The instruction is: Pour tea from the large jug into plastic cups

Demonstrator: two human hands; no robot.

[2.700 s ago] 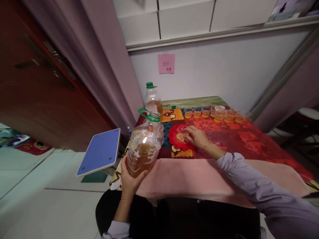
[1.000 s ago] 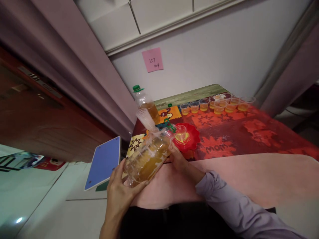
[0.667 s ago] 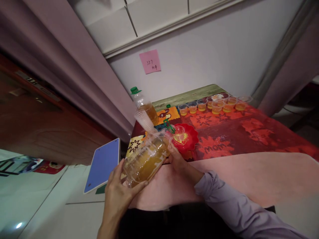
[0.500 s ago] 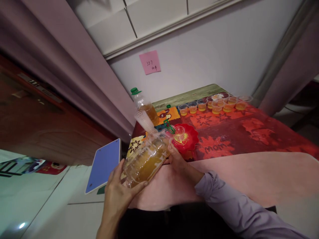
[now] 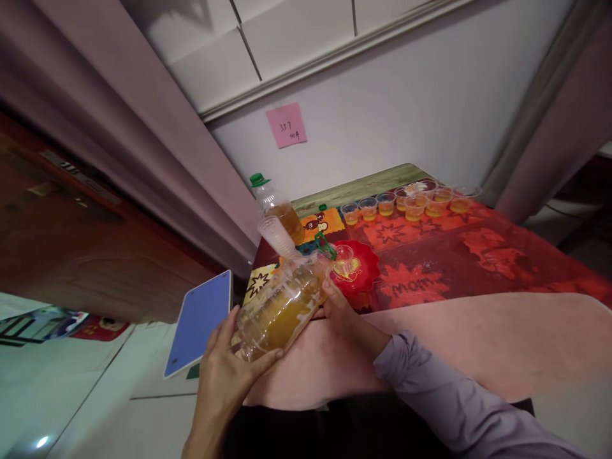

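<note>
A large clear bottle (image 5: 282, 309) of yellow liquid lies tilted between my hands, its mouth end toward a red scalloped plate (image 5: 366, 271). My left hand (image 5: 234, 360) grips the bottle's base. My right hand (image 5: 337, 306) holds it near the neck. A clear cup (image 5: 343, 258) stands on the plate, just by the bottle's mouth, and a green handle (image 5: 325, 246) is beside it. Behind the bottle is a stack of clear cups (image 5: 277, 234). Another bottle (image 5: 284, 217) with a green cap stands upright farther back.
Several cups (image 5: 414, 207) with yellow liquid stand along the table's back edge. A small green cap (image 5: 322, 207) lies left of them. A blue board (image 5: 199, 322) is left of the table (image 5: 478, 261). A pink note (image 5: 287, 124) is on the wall.
The view has shifted slightly. Both hands keep their hold on the bottle, which shows almost the same tilt.
</note>
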